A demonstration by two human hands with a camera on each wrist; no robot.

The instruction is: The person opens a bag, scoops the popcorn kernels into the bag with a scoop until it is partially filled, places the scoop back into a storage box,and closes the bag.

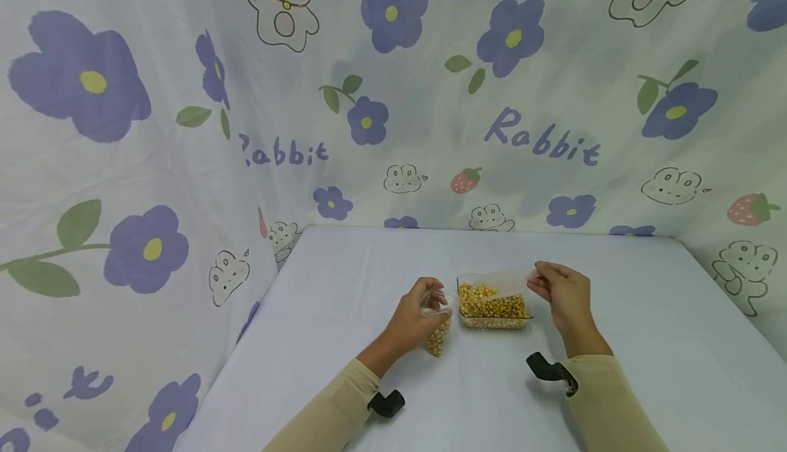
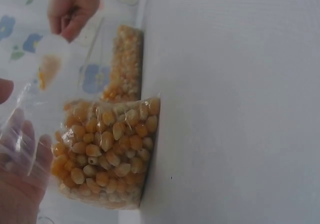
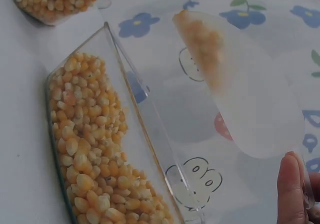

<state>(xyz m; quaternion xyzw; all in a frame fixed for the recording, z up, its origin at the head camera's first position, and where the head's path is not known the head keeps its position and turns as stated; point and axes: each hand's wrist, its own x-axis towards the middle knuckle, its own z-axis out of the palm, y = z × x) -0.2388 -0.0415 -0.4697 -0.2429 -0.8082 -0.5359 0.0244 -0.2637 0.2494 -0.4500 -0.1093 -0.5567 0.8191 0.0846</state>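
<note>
My left hand (image 1: 408,315) holds the upper part of a clear plastic bag (image 2: 105,154), with thumb and fingers around its loose film. Corn kernels fill the bag's lower part, which sits on the table. Pinched in my right hand (image 1: 567,296) is the end of a translucent white plastic scoop (image 3: 255,104). A small heap of kernels shows through the scoop's far end, raised above a clear rectangular container (image 3: 144,134). Many more corn kernels (image 1: 501,307) lie in that container, between my two hands and right of the bag.
A white cloth covers the table (image 1: 344,274). Behind and to the left hangs a curtain (image 1: 430,97) printed with flowers and rabbits. Black curved mounts (image 1: 387,404) stick out from both sleeves near the tabletop.
</note>
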